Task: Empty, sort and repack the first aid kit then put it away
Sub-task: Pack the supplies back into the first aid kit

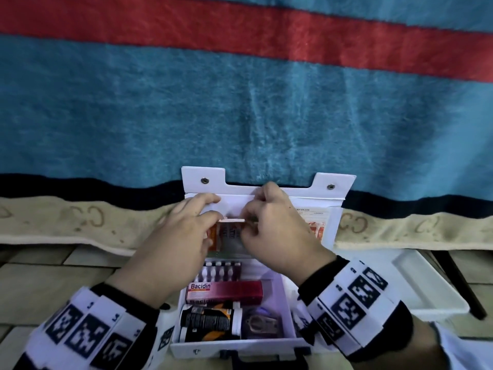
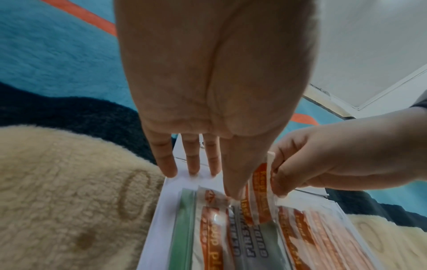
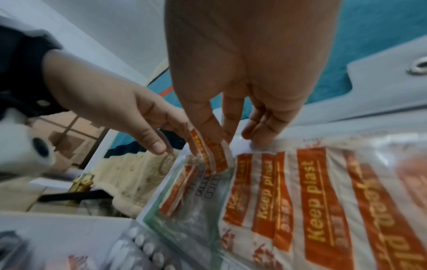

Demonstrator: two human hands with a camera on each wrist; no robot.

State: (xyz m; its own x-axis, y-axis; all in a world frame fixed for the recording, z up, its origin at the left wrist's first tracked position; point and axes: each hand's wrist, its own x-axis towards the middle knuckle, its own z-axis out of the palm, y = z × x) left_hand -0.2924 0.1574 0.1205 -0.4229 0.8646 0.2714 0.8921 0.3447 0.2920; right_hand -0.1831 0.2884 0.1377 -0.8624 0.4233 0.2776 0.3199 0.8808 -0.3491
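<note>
The white first aid kit [image 1: 240,351] lies open, its lid [image 1: 194,174] tipped back onto the blanket. My right hand [image 1: 252,214] pinches a few orange plaster strips [image 1: 230,220] at the mouth of the lid's clear pocket [image 3: 312,201]. In the right wrist view the strips [image 3: 215,155] stand half inside the pocket. My left hand [image 1: 210,206] rests straight fingers [image 2: 194,164] on the lid, thumb at the pocket's edge beside the strips [image 2: 261,193]. More plasters and a first aid guide [image 2: 249,246] lie in the pocket.
The kit's base holds a blister pack [image 1: 218,271], a red Bacidin box [image 1: 226,291], two black bottles [image 1: 208,320] and a purple roll [image 1: 260,323]. A white tray [image 1: 426,284] sits on the tiled floor at right. A blue, red and cream blanket [image 1: 240,116] fills the background.
</note>
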